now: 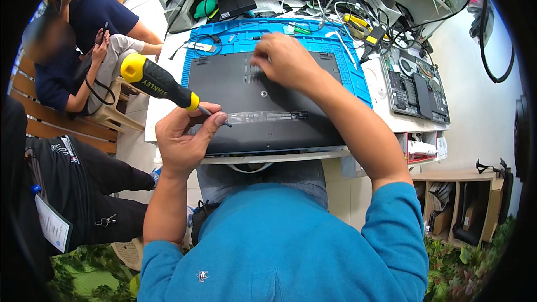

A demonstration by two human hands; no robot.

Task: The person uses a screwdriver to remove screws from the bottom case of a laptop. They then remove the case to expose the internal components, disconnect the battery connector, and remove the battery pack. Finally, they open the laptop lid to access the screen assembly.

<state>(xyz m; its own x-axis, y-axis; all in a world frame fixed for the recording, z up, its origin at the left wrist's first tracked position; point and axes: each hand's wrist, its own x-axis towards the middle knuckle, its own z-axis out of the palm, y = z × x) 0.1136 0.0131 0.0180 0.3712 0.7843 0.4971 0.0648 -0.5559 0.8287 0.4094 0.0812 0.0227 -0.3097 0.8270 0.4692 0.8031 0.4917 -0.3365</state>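
A dark laptop (235, 81) lies bottom side up on a blue work mat (358, 86). My left hand (187, 134) is at the laptop's near left corner, its thumb and fingers pinched around the thin shaft of a yellow-and-black screwdriver (162, 84). The handle points up and to the left, while the tip hangs over the label on the bottom cover. Farther off, my right hand (285, 61) is above the vents near the cover's far edge. Its fingers are curled together and slightly blurred; what they hold, if anything, is hidden.
An opened laptop chassis (417, 86) lies at the right. Cables, a black box (236, 3) and a green air blower (205, 8) crowd the table's back. Seated people (72, 72) are at the left, and another person in black trousers (92, 190) is close by.
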